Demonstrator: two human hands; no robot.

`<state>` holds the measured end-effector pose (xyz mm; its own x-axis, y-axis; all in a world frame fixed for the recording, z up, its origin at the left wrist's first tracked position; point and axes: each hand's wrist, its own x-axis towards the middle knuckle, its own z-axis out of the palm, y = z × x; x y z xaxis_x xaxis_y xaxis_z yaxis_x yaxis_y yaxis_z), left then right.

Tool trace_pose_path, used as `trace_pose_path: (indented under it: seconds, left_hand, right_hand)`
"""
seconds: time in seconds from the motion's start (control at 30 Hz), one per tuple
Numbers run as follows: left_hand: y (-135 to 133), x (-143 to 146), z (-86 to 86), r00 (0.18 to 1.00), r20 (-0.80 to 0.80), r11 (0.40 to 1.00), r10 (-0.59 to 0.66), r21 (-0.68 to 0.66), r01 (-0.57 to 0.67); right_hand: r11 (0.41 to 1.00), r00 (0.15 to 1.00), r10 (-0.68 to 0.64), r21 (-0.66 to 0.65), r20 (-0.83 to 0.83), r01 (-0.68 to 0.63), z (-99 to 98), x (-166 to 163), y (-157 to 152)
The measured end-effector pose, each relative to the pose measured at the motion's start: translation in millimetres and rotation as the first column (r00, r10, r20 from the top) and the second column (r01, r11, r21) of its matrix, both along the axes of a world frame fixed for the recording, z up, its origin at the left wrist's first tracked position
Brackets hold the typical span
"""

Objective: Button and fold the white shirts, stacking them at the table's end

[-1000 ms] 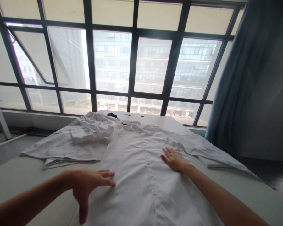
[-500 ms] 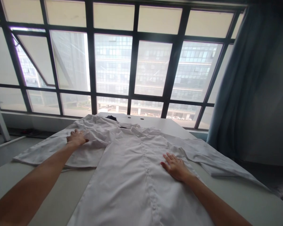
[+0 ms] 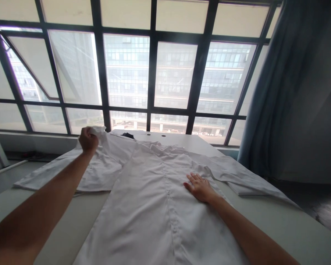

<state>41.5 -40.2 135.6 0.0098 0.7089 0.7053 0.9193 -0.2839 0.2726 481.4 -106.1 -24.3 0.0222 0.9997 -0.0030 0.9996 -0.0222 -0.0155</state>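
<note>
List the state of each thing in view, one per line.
White shirt: spread front-up on the table, placket closed.
Left sleeve: bunched, lifted off the table.
Right sleeve: lying flat.
Left hand: fist shut on the left sleeve.
Right hand: open, pressed flat on the shirt.
Curtain: drawn aside.

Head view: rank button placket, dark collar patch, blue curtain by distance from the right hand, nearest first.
From the right hand:
1. Button placket, just to its left on the shirt.
2. Dark collar patch, far end of the table.
3. Blue curtain, off the table, right.
</note>
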Motion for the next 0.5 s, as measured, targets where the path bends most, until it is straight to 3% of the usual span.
trace_pose_path:
  seconds: [0.07, 0.1, 0.13, 0.2, 0.23, 0.3, 0.4, 0.5]
  left_hand:
    - [6, 19, -13.1, 0.999, 0.011, 0.988, -0.032, 0.153, 0.030]
    - [6, 30, -23.4, 0.987, -0.090, 0.974, -0.135, 0.172, 0.149]
    - [4, 40, -35.4, 0.925, -0.258, 0.943, -0.279, 0.111, 0.315]
    - [-2, 59, -61.6, 0.703, -0.505, 0.840, -0.500, -0.088, 0.535]
    - [-6, 66, -74.0, 0.605, -0.563, 0.796, -0.563, -0.171, 0.581]
    - [-12, 73, -94.4, 0.511, -0.594, 0.752, -0.621, -0.268, 0.602]
    - [-10, 68, -111.5, 0.553, -0.549, 0.767, -0.627, -0.311, 0.560]
    - [1, 54, -117.2, 0.644, -0.488, 0.808, -0.589, -0.350, 0.474]
  right_hand:
    - [1.000, 1.000, 0.010, 0.028, -0.024, -0.009, -2.0, 2, 0]
    - [0.998, 0.998, 0.019, 0.062, -0.053, -0.015, -2.3, 3, 0]
    - [0.994, 0.995, 0.031, 0.112, -0.099, -0.020, -1.8, 3, 1]
    - [0.977, 0.957, 0.076, 0.212, -0.279, -0.016, 2.0, 3, 1]
    - [0.973, 0.910, 0.106, 0.231, -0.400, -0.011, 5.3, 2, 0]
    - [0.981, 0.779, 0.142, 0.194, -0.611, -0.027, 14.1, -2, -2]
    - [0.989, 0.568, 0.095, 0.012, -0.818, -0.147, 29.2, -8, -11]
    - [0.956, 0.508, 0.086, -0.072, -0.857, -0.284, 43.2, -10, -22]
